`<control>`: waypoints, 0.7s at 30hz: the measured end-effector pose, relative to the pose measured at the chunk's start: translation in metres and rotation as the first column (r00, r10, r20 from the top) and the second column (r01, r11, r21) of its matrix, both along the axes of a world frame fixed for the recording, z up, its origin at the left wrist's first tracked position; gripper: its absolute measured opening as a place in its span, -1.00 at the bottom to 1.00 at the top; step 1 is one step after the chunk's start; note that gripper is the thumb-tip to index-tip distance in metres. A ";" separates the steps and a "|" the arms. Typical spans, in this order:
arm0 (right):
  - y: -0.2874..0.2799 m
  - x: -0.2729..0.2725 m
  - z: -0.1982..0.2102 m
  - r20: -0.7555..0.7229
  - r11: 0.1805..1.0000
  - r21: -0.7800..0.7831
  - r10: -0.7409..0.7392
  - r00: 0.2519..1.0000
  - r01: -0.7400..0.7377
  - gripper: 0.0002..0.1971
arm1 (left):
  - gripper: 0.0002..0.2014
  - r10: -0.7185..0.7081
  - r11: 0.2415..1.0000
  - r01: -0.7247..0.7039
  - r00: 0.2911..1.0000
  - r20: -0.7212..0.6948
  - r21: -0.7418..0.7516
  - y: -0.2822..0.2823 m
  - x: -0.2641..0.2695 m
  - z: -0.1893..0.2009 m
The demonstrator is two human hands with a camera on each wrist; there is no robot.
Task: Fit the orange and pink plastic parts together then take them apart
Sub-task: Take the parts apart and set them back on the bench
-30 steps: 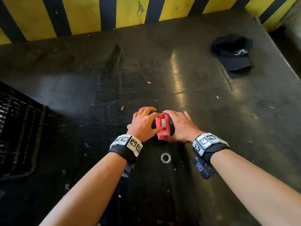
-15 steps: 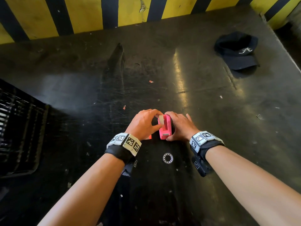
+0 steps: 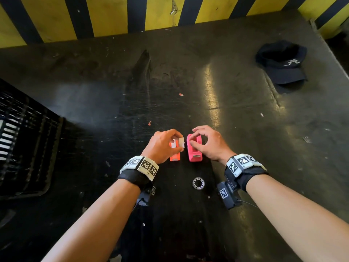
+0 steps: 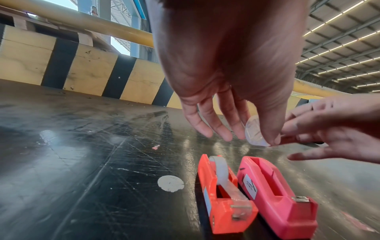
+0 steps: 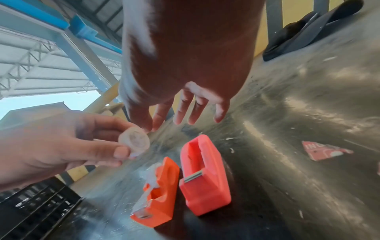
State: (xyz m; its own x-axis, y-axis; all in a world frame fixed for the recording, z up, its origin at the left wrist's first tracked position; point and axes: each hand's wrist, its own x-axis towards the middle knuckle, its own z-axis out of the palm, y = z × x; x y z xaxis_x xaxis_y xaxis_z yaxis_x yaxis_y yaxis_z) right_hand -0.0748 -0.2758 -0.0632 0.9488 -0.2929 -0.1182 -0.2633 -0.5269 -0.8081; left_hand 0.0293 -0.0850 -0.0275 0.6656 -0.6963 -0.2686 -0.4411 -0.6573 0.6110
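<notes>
The orange part (image 3: 174, 157) and the pink part (image 3: 194, 151) lie side by side on the dark table (image 3: 245, 129), apart, both shaped like small tape dispensers. A clear tape roll sits in the orange part (image 4: 224, 203); the slot of the pink part (image 4: 279, 199) is empty. My left hand (image 3: 181, 142) hovers over the orange part and pinches a small clear plastic roll (image 5: 134, 140) between thumb and fingers. My right hand (image 3: 193, 137) hangs just above the pink part (image 5: 203, 175) with loose fingers and holds nothing.
A metal bearing ring (image 3: 198, 183) lies just in front of the parts. A black cap (image 3: 283, 65) sits at the far right, a black crate (image 3: 22, 148) at the left edge. A yellow-and-black striped wall (image 3: 113, 16) bounds the table's far side.
Both hands were clasped round the pink part. The left hand has since pulled the clear roll out to the left, the right hand has let go, and the orange part shows.
</notes>
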 end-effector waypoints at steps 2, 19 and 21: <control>0.005 -0.001 0.005 -0.005 1.000 0.019 0.004 1.000 -0.004 -0.88 | -0.57 -0.001 1.000 0.001 1.000 -0.009 -0.001 0.002 -0.003 0.001; 0.019 -0.011 0.009 -0.060 0.995 0.030 0.094 0.994 -0.092 -0.89 | -0.61 -0.003 0.999 0.003 1.000 -0.014 -0.032 0.017 -0.021 0.013; 0.014 -0.015 0.007 -0.077 0.997 0.018 0.070 0.995 -0.069 -0.92 | -0.60 -0.015 1.000 0.014 1.000 0.023 0.025 0.025 -0.022 0.011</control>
State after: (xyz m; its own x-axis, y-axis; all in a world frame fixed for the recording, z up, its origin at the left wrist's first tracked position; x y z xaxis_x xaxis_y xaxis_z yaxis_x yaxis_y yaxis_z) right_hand -0.0893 -0.2614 -0.0566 0.9546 -0.2241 -0.1964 -0.2888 -0.5340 -0.7946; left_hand 0.0071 -0.0604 -0.0169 0.6617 -0.6992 -0.2706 -0.4645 -0.6656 0.5841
